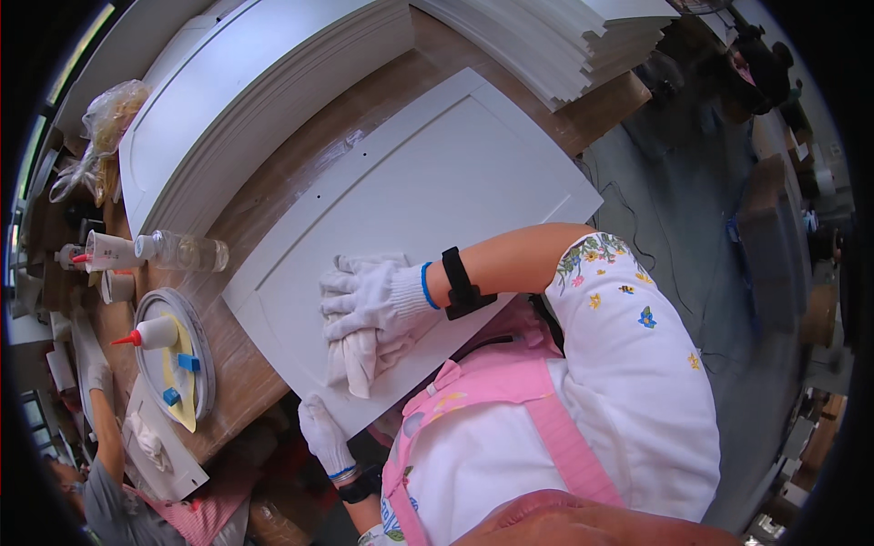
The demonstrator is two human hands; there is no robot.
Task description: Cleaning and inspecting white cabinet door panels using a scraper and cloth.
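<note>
A white cabinet door panel (437,173) with a recessed frame lies across the table before me. My right hand (378,296), in a white knit glove, presses down on a bunched white cloth (364,359) against the panel's face. The glove's fingers curl over the cloth, which spills out below the palm. My left hand (323,435), gloved too, is at the panel's near left corner and grips its edge. Part of its fingers is hidden there. Two small dark holes show along the panel's far side.
Stacked white panels (264,100) stand behind, with another stack (564,45) at far right. To the left are a clear bottle (191,251), a plastic cup (111,249), and a round lid (202,364) bearing a red-tipped glue bottle (157,334) and blue blocks. A co-worker's gloved hand (98,377) rests beyond.
</note>
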